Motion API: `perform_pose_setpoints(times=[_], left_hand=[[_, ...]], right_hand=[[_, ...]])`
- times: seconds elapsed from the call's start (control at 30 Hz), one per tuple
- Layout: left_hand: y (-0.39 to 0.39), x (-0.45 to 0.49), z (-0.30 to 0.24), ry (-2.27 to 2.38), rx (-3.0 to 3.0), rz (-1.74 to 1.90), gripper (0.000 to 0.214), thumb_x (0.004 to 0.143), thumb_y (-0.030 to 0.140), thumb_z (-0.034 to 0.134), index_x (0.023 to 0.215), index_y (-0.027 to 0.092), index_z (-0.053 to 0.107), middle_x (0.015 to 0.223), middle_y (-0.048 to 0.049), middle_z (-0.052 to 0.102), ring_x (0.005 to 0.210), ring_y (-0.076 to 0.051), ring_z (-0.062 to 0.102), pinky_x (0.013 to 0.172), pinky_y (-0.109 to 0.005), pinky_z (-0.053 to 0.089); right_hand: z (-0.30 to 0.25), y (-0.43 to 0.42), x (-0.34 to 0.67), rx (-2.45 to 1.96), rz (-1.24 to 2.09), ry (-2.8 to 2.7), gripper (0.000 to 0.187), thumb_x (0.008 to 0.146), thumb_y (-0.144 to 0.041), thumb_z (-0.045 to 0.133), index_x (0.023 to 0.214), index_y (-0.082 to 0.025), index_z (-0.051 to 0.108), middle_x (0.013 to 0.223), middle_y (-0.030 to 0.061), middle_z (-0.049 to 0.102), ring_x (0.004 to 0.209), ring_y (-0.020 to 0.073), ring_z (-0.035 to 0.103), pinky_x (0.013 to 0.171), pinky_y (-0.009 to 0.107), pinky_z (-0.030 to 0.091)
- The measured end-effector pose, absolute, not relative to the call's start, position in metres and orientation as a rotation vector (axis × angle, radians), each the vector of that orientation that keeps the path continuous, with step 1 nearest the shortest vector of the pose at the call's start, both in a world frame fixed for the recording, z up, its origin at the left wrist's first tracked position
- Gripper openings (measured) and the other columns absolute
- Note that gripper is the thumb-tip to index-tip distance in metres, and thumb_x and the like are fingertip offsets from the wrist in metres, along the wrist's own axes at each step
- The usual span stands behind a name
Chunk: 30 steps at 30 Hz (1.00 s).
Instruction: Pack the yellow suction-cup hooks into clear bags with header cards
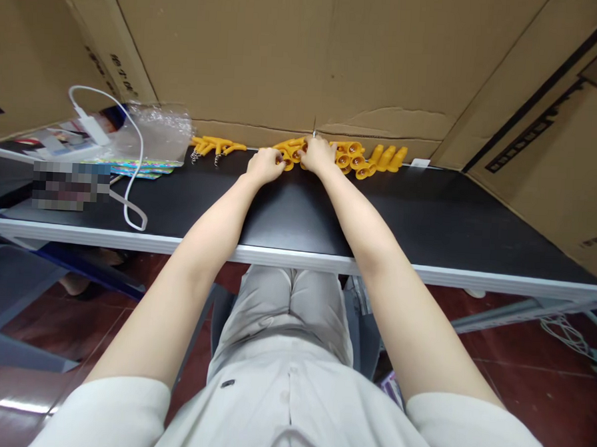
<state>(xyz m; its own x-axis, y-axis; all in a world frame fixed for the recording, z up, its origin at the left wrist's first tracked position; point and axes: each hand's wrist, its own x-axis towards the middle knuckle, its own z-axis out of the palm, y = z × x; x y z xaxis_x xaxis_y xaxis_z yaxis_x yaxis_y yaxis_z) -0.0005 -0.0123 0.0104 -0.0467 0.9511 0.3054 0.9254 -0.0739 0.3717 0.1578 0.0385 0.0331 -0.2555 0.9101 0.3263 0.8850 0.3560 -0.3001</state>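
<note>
My left hand (266,166) is curled at the back of the black table, its fingertips against a yellow plastic cone-shaped piece (288,165). Just to its right, my right hand (319,155) has its fingers bent down over the yellow pieces, and its thumb side touches one of them. What lies inside its grip is largely hidden. Several yellow cone-shaped pieces (358,162) with open, hollow ends lie to the right of it. Left of my hands are thin yellow branched pieces (215,144) with small wire coils (194,155) hanging from them.
A cardboard wall (307,57) rises behind the table (419,210). Yellow cones (389,158) stand in a row at the right. On the left lie a clear plastic bag (160,131), colourful flat packs (146,169) and a white charger (94,130) with a looped cable (141,150).
</note>
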Motion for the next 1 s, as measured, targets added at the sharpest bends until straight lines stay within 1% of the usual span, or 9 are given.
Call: perform_pose_setpoints(times=[0.07,0.2,0.3,0.47,0.57,0.63,0.8,0.9,1.0], left_hand=[[-0.012,0.0,0.011,2.081,2.148,0.777,0.035,0.098,0.03,0.061,0.123,0.019,0.082,0.122,-0.0148,0.081,0.123,-0.035,0.071,0.111,-0.044,0.055],[-0.015,0.002,0.013,2.072,2.162,0.735,0.035,0.099,0.028,0.06,0.122,0.017,0.083,0.122,-0.0162,0.081,0.12,-0.036,0.073,0.108,-0.043,0.056],[-0.017,0.003,0.014,2.069,2.158,0.731,0.034,0.099,0.027,0.059,0.12,0.017,0.084,0.122,-0.0166,0.082,0.121,-0.037,0.073,0.108,-0.044,0.056],[-0.012,0.001,0.011,2.07,2.156,0.752,0.031,0.095,0.028,0.063,0.116,0.02,0.085,0.113,-0.0131,0.083,0.119,-0.036,0.073,0.108,-0.043,0.057],[-0.009,0.0,0.009,2.06,2.164,0.75,0.031,0.095,0.028,0.064,0.116,0.02,0.085,0.111,-0.0125,0.082,0.118,-0.035,0.073,0.108,-0.044,0.058],[-0.008,0.0,0.009,2.061,2.172,0.745,0.031,0.095,0.028,0.063,0.116,0.02,0.085,0.113,-0.0134,0.082,0.118,-0.036,0.073,0.107,-0.044,0.058],[-0.011,0.002,0.012,2.066,2.17,0.722,0.034,0.097,0.027,0.062,0.119,0.018,0.086,0.118,-0.0155,0.081,0.118,-0.037,0.074,0.106,-0.045,0.058],[-0.012,0.002,0.012,2.043,2.151,0.738,0.033,0.095,0.027,0.064,0.118,0.019,0.086,0.117,-0.0147,0.081,0.119,-0.037,0.073,0.108,-0.045,0.057],[-0.011,0.001,0.011,2.025,2.158,0.751,0.031,0.093,0.026,0.064,0.115,0.02,0.086,0.111,-0.0133,0.081,0.117,-0.036,0.073,0.107,-0.044,0.058]], right_hand=[[0.036,0.044,0.161,-1.547,0.156,-2.188,0.047,0.103,-0.04,0.069,0.142,-0.014,0.068,0.161,0.0268,0.06,0.155,0.047,0.05,0.133,0.076,0.024],[0.044,0.061,0.185,-1.441,0.221,-2.086,0.049,0.103,-0.053,0.072,0.137,-0.018,0.07,0.161,0.0219,0.059,0.159,0.047,0.044,0.134,0.08,0.018],[0.046,0.073,0.219,-1.522,0.142,-1.956,0.041,0.107,-0.043,0.066,0.137,-0.016,0.07,0.161,0.0228,0.057,0.16,0.0453,0.043,0.135,0.078,0.016],[0.039,0.083,0.286,-1.656,0.014,-1.707,0.04,0.114,-0.037,0.05,0.145,-0.017,0.067,0.165,0.0245,0.055,0.162,0.0439,0.044,0.134,0.079,0.019],[0.029,0.089,0.314,-1.72,-0.004,-1.636,0.043,0.117,-0.038,0.045,0.148,-0.018,0.067,0.169,0.0248,0.053,0.165,0.0411,0.044,0.134,0.075,0.025],[0.022,0.094,0.325,-1.693,0.042,-1.606,0.043,0.117,-0.042,0.045,0.145,-0.018,0.069,0.165,0.0243,0.058,0.162,0.0395,0.049,0.133,0.07,0.032],[0.013,0.096,0.324,-1.644,0.234,-1.679,0.046,0.115,-0.05,0.049,0.121,-0.016,0.079,0.137,0.0222,0.079,0.141,0.0389,0.07,0.126,0.061,0.047],[0.015,0.094,0.314,-1.611,0.263,-1.703,0.04,0.114,-0.042,0.051,0.122,-0.014,0.08,0.14,0.0216,0.078,0.141,0.0353,0.07,0.128,0.052,0.048],[0.016,0.097,0.306,-1.536,0.279,-1.691,0.039,0.107,-0.019,0.052,0.137,-0.011,0.076,0.152,0.0209,0.072,0.147,0.0304,0.066,0.131,0.044,0.045]])
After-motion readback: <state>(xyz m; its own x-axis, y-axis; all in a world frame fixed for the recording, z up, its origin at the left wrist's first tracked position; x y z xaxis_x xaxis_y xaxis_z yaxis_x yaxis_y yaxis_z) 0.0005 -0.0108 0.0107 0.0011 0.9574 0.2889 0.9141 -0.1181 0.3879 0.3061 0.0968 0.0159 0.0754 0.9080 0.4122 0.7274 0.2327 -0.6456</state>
